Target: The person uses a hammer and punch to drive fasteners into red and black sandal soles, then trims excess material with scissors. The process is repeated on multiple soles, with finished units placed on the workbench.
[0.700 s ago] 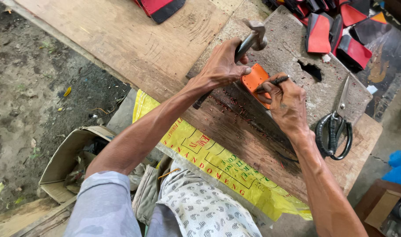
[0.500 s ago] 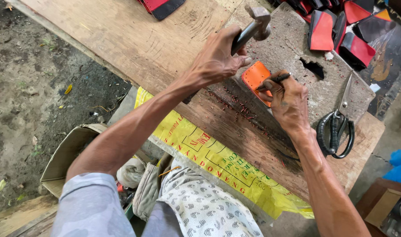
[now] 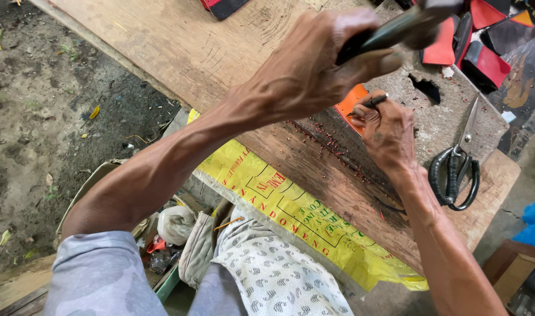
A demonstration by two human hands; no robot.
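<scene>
My left hand (image 3: 314, 64) is shut on the dark handle of a hammer (image 3: 396, 29), raised high and close to the camera, its head blurred near the top edge. Below it, my right hand (image 3: 387, 131) pinches a thin dark metal punch (image 3: 375, 100) upright on an orange piece of material (image 3: 350, 100). The piece lies on a dark, worn wooden block (image 3: 337, 175) scattered with small red specks. My hand hides part of the orange piece.
Black-handled scissors (image 3: 455, 169) lie on the grey slab to the right. Red and black cut pieces (image 3: 484, 58) are heaped at top right. A pale wooden board (image 3: 162, 35) runs along the top left. A yellow sack (image 3: 291, 210) hangs below the block; dirt ground lies left.
My left hand has lifted the hammer from just above the punch up toward the camera. My right hand has kept the punch on the orange piece.
</scene>
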